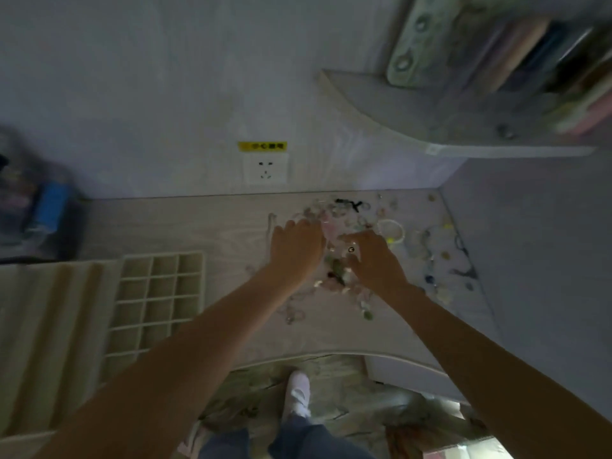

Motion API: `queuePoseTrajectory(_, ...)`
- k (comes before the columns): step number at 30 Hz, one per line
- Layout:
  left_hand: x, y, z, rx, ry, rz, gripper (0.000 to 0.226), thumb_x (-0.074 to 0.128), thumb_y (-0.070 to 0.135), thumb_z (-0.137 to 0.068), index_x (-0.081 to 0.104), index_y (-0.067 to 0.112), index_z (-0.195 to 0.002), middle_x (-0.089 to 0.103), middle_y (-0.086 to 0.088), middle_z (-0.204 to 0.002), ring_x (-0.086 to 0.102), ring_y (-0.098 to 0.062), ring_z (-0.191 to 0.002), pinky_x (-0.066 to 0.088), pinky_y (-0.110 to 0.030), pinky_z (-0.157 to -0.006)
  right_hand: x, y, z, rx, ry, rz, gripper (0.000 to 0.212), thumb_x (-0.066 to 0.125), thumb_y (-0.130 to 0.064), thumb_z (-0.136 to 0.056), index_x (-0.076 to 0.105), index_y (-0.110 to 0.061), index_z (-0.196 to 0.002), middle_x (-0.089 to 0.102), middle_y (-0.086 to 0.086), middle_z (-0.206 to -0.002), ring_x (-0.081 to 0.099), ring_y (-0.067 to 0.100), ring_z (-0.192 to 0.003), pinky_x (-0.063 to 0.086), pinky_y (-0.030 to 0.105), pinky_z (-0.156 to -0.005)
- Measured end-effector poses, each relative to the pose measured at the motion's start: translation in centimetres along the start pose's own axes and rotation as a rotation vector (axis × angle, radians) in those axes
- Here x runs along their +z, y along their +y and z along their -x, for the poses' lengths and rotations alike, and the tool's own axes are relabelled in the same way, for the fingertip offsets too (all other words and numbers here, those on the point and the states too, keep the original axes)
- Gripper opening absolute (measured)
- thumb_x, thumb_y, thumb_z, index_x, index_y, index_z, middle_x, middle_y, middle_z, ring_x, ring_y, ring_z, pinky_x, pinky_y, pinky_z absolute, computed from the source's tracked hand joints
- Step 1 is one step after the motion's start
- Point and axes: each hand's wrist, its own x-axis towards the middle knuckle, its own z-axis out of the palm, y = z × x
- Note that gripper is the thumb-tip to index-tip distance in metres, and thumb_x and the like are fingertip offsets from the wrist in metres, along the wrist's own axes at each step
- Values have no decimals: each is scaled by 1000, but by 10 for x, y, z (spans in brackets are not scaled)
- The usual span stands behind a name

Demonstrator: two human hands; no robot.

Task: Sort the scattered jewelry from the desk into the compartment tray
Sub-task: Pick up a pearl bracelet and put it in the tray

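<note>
The jewelry [344, 246] lies in a loose heap toward the far right of the desk [212, 223], close to the wall, with stray pieces trailing off to the right and nearer the front edge. The heap has no single direction, though its spread seems to run longest from the far wall toward the near edge; single pieces are too blurred to tell how each one points. A pale bangle [392, 231] lies flat just right of the heap. Both hands are down on the pile: the left hand [296, 246] rests palm down with fairly straight fingers on its left side, seemingly to steady or gather it, while the right hand [372, 256] curls its fingers into the middle, probably picking at a piece, though whether it actually grips anything cannot be told. The tray [159, 293] sits well apart at the near left of the desk, its grid of small square compartments open upward and apparently unfilled, its long side running near to far, so each piece must be carried leftward. A wall socket [265, 168] sits above the desk's far edge.
</note>
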Motion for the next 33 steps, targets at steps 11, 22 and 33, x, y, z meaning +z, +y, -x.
queuePoseTrajectory(11,47,106,-91,250,-156,-126,39,46,9,-93,48,14,-132,34,-19,-141,28,-34,-134,33,-42,-102,-16,108,-29,162,57,160,32,41,-7,-96,48,-13,-126,39,15,-125,38,29,-118,44,34,-82)
queuePoseTrajectory(22,44,111,-124,228,-37,108,21,44,7,-94,51,3,-113,49,-14,-115,47,-29,-110,42,-38,-90,-37,120,-43,4,248,-232,13,39,-1,-96,52,-1,-99,53,19,-101,50,30,-93,39,34,-73)
queuePoseTrajectory(33,-25,41,-68,-163,97,1118,8,54,10,-93,50,16,-97,65,-6,-87,67,-13,-77,57,-27,-68,-81,27,-43,155,6,-1211,10,51,-7,-93,49,-15,-88,64,7,-73,63,13,-61,55,24,-59)
